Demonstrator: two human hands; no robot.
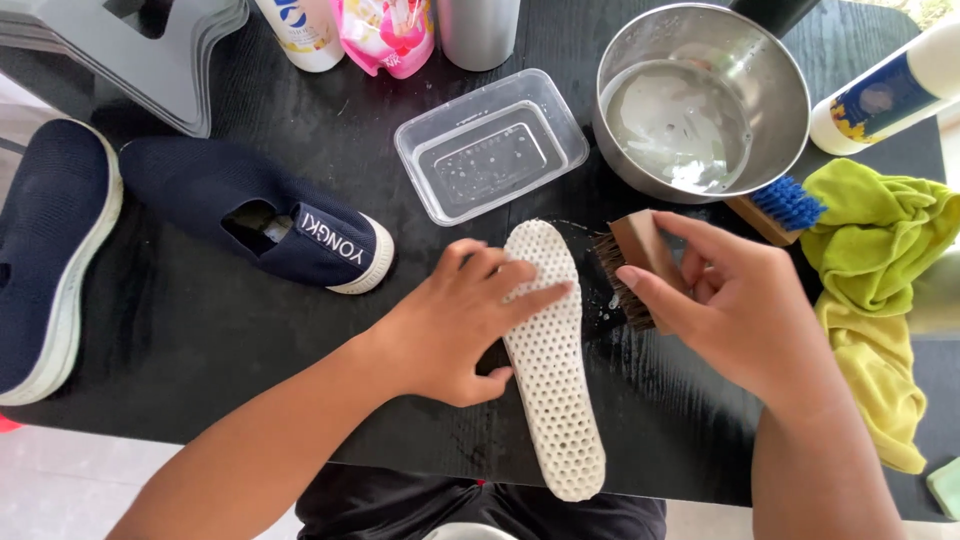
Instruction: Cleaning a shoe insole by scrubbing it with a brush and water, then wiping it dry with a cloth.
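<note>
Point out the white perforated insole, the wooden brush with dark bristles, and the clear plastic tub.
white perforated insole (560,420), head view, on its bare lower half.
wooden brush with dark bristles (632,248), head view, on its wooden back.
clear plastic tub (490,145), head view, on its inner floor.

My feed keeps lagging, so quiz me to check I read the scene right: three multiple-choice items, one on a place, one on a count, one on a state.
1. Where does the white insole lie?
A. in the steel bowl
B. flat on the black table
C. inside a shoe

2. How many navy shoes show?
A. one
B. two
C. three

3. What is the right hand doing?
A. resting empty
B. holding a cloth
C. gripping a wooden brush

Answers: 1 B, it lies on the black table under the left hand. 2 B, two navy shoes lie at left. 3 C, its fingers wrap the wooden brush beside the insole.
</note>
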